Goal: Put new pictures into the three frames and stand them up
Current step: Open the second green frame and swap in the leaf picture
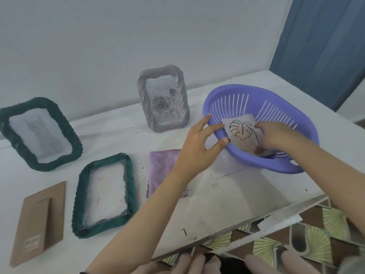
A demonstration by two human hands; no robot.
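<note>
While both hands reach into the purple slotted plastic basket [276,99] near the counter's [197,210] right edge, the right hand [276,135] grips the right side of the white picture with a black leaf outline [242,133], and the left hand [199,143] seems to pinch its left corner at the rim. The grey twisted-rim frame [164,99] stands upright by the far edge. The large dark green frame [39,133] and the small teal frame [104,194] sit toward the left edge.

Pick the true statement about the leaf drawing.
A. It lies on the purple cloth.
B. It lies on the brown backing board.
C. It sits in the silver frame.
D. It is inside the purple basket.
D: the leaf drawing is inside the purple basket, held by the right hand; the silver frame holds a rose picture instead.
</note>
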